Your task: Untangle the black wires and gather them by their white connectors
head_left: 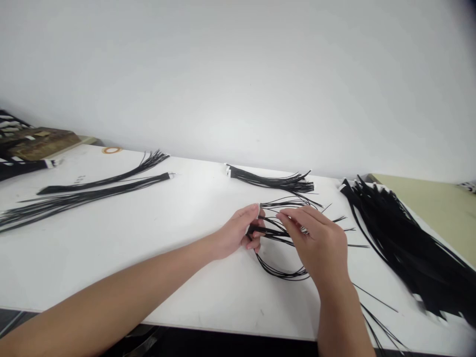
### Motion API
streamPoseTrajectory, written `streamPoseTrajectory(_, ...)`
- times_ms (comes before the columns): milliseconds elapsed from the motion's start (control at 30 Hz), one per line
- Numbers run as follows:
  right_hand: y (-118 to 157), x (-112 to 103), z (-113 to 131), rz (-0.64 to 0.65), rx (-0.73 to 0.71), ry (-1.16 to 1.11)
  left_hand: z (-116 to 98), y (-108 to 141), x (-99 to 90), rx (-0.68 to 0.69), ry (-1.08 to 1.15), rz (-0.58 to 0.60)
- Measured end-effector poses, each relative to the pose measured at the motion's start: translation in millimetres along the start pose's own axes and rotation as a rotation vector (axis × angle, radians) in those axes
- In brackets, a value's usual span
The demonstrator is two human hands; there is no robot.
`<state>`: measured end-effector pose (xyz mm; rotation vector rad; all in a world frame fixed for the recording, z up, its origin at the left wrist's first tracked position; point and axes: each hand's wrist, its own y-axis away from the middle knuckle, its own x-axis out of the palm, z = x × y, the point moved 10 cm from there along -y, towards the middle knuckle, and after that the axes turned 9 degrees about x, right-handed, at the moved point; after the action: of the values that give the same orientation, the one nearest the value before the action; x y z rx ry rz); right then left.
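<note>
Our left forearm [122, 297] and right forearm [342, 317] come nearest, reaching from the bottom edge over the white counter [167, 263] to a bundle of thin black wires [277, 232] held near its middle. Our left hand [243, 229] grips the bundle by its white end [259, 210], thumb on top and fingers curled underneath. Our right hand [320, 238] has thumb and forefinger pinched together on the strands just beside it; how many they catch, we cannot tell. As we judge it, this bundle is only partway sorted: some strands fan out above, a thicker group runs through the middle and another group droops below in a loop, while many middle strands lie close together, not yet parted. Loose wire ends [379, 317] stick out past our right wrist, but we cannot tell whether they belong to the same bundle. Just behind our hands lies another white-ended bundle [271, 180], and well to the left rest an upper bundle [111, 178] and a lower bundle [85, 197], side by side. To the right, a large black pile [401, 238] spreads along the counter. Which of these are finished and which are waiting, we cannot tell.
</note>
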<state>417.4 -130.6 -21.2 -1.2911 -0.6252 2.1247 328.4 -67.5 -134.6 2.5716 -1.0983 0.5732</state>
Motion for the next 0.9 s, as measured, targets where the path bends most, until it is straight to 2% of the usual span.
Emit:
streamPoseTrajectory(467, 1.0, 12.1, 3.1, 0.092, 0.011, -0.124, 1.0, 2.9, 5.0, -0.018, -0.101, 0.064)
streamPoseTrajectory(800, 1.6, 12.1, 5.6, 0.088, 0.024, -0.109, 2.7, 2.7, 4.5, -0.037, -0.100, 0.066)
streamPoseTrajectory(900, -2.5, 3.7, 5.6, 0.026, 0.063, -0.184, 1.2, 1.8, 3.0, -0.040, -0.071, 0.042)
